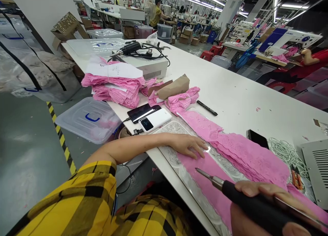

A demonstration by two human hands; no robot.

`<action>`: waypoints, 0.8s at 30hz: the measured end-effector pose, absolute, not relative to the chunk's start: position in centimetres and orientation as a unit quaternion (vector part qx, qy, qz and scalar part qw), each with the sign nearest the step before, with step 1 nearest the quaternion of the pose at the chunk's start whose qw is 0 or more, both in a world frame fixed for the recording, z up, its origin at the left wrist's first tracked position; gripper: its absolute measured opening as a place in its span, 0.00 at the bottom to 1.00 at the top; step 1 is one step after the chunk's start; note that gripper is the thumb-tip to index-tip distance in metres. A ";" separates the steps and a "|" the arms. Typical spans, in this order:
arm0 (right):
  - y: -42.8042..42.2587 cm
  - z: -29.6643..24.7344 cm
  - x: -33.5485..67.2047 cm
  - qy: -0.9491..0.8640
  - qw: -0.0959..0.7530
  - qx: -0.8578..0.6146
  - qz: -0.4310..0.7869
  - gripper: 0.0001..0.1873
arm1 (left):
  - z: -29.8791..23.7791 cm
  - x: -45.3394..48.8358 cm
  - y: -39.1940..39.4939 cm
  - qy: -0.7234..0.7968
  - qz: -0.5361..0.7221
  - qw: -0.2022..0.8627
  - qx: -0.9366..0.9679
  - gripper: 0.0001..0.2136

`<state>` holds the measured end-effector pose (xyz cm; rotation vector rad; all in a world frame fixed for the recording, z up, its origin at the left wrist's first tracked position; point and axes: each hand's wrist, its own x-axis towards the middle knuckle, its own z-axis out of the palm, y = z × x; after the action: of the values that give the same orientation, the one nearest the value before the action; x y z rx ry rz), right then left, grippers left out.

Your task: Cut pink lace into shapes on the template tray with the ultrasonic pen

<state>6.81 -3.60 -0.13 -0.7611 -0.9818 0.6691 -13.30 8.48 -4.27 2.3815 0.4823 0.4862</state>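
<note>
My left hand lies flat, fingers spread, on the upper end of a pink fabric piece. The fabric rests on a clear, patterned plastic sheet at the table's near edge. In my right hand, at the lower right, is a pen-shaped tool with a black handle and a pointed metal tip, like a soldering iron. Its tip hovers over the pink piece; whether it touches is unclear. Just beyond lies a long stack of pink lace-edged fabric.
Bundled pink pieces sit at the far left of the white table, near a white power bank, phone and black marker. A grey vented box and tangled cord are at right. Behind, people sit at sewing machines.
</note>
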 end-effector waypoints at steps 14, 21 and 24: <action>-1.0 -0.8 1.6 -0.498 0.733 -0.289 0.361 0.10 | -5.0 -13.1 9.0 0.180 0.196 0.356 0.896 0.10; -0.8 -0.9 1.3 -0.497 0.735 -0.289 0.360 0.11 | -5.2 -13.0 9.0 0.172 0.178 0.330 0.911 0.11; -0.7 -1.0 1.1 -0.493 0.733 -0.292 0.366 0.11 | -5.3 -13.0 9.0 0.174 0.174 0.323 0.914 0.11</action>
<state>1.14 -0.71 -1.04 -0.6429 -1.0832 0.8052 -13.04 9.05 -5.28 2.3987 0.4555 0.4571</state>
